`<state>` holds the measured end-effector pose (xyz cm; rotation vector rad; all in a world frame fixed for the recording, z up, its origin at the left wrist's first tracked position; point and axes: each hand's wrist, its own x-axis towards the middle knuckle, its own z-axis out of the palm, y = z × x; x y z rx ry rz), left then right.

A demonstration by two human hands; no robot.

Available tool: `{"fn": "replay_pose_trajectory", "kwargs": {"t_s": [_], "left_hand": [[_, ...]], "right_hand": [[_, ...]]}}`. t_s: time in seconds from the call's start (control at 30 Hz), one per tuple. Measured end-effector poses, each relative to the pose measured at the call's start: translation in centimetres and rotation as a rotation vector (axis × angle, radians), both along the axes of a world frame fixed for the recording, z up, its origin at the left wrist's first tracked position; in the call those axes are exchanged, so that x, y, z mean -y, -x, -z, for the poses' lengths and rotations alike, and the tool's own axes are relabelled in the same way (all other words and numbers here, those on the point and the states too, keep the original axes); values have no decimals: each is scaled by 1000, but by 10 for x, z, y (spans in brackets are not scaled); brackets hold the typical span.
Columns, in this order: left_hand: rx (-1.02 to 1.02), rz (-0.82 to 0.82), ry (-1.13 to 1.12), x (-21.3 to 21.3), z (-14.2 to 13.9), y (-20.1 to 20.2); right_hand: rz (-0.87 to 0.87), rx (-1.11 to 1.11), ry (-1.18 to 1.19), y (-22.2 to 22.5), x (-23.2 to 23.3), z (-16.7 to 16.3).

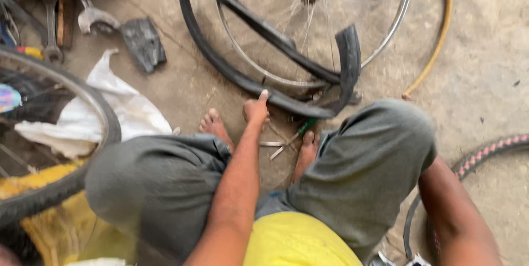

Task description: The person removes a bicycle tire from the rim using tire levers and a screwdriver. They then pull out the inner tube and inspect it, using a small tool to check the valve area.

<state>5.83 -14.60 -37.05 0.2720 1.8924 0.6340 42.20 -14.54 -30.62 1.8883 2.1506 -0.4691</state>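
While left hand (256, 109) closes on black tyre (286, 99), green-handled screwdriver (292, 136) just beneath points leftward, lying on concrete floor (485, 68); right hand unseen.

A black bicycle tyre (259, 81) lies half peeled off its spoked metal wheel rim (330, 29) in the upper centre of the frame, flat on the concrete floor. Its loose rubber loops across the rim and folds upright at the right. Just below it, at frame centre, lie a green-handled screwdriver (300, 130) and thin metal tyre levers (274, 144), crossing each other.
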Motion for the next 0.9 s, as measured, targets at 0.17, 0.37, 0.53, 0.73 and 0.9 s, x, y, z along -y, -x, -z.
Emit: {"fn": "replay_pose_trajectory", "kwargs": {"t_s": [0.17, 0.37, 0.53, 0.73, 0.9], "left_hand": [[-53, -240, 31, -41, 1, 2], [173, -660, -87, -48, 5, 12], [882, -821, -394, -32, -23, 32], [1020, -580, -679, -13, -73, 49], [913, -422, -728, -4, -125, 58]], "right_hand": [[82, -361, -362, -42, -39, -23], [157, -1038, -445, -37, -110, -124], [112, -1133, -69, 65, -128, -184], [28, -348, 340, 166, -92, -135], [-109, -37, 454, 168, -84, -108]]}}
